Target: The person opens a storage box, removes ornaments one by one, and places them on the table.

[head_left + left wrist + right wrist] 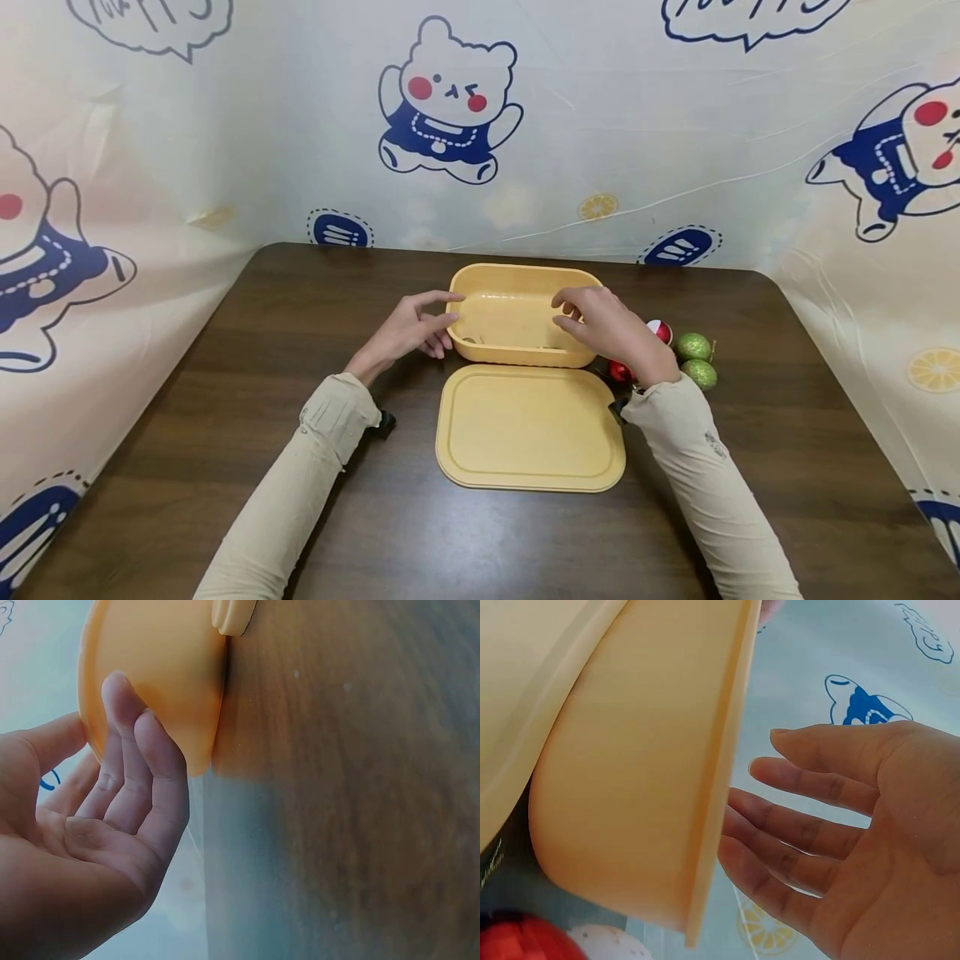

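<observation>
A yellow rectangular box (510, 357) stands uncovered on the table. Its flat yellow lid (531, 429) lies just in front of it. At the box's left end is my left hand (411, 327), its index fingertip and thumb right at the rim and the other fingers loosely bent beside the outer wall. My right hand (600, 321) hovers over the right rim with relaxed, slightly bent fingers and holds nothing. In the right wrist view its fingertips come close to the box's rim (718, 787). Thin dark bits show low inside the box.
Right of the box lie two green glittery balls (696, 360), a red ball (619, 372) and a red-and-white ball (660, 331), partly behind the right forearm. A printed cloth (525, 217) hangs behind and beside the brown table (360, 500).
</observation>
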Available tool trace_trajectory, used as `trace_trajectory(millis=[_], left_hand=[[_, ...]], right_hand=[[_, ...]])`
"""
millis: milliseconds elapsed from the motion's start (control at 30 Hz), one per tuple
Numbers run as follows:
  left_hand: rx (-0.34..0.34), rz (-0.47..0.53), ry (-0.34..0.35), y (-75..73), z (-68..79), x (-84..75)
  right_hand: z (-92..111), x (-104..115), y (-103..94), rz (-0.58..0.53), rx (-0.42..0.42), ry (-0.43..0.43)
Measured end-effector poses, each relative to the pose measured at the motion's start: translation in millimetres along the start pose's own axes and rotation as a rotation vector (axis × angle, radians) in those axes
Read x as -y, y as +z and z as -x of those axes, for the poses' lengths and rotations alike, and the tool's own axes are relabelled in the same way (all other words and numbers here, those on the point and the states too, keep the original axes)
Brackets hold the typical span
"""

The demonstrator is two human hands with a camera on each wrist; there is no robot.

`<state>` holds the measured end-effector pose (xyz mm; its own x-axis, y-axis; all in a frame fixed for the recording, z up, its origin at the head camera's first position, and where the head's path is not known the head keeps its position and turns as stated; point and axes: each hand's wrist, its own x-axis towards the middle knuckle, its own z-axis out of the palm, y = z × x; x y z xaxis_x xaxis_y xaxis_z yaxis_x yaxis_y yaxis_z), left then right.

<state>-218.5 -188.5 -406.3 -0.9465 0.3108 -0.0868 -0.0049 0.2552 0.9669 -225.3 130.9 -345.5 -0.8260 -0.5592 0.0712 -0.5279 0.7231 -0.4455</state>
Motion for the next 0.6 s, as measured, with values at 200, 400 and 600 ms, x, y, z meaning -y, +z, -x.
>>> trace_trajectory(millis=[200,400,600], left_hand=[[0.000,0.001,-0.006,0.1,-0.4,0.0],[0.002,0.010,-0.007,-0.3,0.4,-0.3],[0.004,0.008,-0.010,-0.7,0.3,-0.2]], right_hand=[[-10.7,2.2,7.6,-0.010,0.009,-0.039],[-23.0,7.9,17.1,0.004,0.038,-0.054],[-33.2,13.9,27.6,-0.031,0.137,-0.027]])
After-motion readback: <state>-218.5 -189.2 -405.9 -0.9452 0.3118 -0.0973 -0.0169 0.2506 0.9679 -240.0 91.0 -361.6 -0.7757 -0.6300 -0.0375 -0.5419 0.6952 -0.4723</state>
